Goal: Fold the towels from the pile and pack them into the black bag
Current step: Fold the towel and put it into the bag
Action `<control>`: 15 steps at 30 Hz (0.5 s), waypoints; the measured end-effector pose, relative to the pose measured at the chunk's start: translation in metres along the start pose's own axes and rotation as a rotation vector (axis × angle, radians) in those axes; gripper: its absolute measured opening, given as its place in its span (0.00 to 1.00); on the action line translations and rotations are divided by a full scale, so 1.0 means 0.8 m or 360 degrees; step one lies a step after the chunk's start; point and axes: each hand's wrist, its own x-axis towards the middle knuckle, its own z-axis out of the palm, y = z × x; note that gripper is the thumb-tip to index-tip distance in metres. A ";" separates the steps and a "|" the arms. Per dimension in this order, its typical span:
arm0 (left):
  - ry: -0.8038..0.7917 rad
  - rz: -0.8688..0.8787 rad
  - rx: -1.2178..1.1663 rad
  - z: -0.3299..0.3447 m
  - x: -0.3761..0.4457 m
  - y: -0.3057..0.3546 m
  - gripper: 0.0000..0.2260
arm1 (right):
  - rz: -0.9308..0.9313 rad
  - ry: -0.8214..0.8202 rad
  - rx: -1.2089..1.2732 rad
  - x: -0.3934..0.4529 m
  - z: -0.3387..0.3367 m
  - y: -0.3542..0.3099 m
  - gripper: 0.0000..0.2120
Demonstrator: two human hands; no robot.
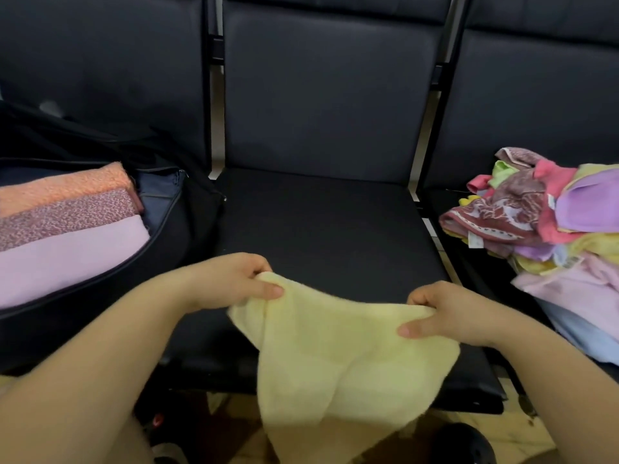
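Observation:
A pale yellow towel (335, 356) hangs over the front edge of the middle black seat (318, 229). My left hand (231, 283) pinches its upper left corner, and my right hand (445, 313) pinches its upper right edge, holding it stretched between them. On the left seat lies the open black bag (174, 229), with three folded towels inside: orange (63, 187), speckled maroon (63, 219) and lilac (67, 259). The pile of unfolded towels (542, 229) lies on the right seat, in pink, purple, yellow, blue and patterned maroon.
Three dark padded seats stand in a row with upright backrests (328, 88) behind. Metal frame bars run between the seats. Below the seat's front edge a tiled floor (502, 433) and a dark round object (462, 443) show.

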 end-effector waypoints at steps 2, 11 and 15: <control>-0.0044 -0.0044 0.0020 -0.011 -0.013 -0.011 0.20 | 0.0071 0.0026 -0.0122 -0.013 -0.011 0.013 0.12; -0.0090 -0.0109 -0.0323 -0.029 -0.071 -0.045 0.38 | 0.0091 0.0182 0.0487 -0.048 -0.024 0.053 0.31; -0.0582 -0.0132 -0.0883 -0.038 -0.104 -0.044 0.23 | 0.0089 -0.0302 0.1137 -0.058 -0.027 0.061 0.46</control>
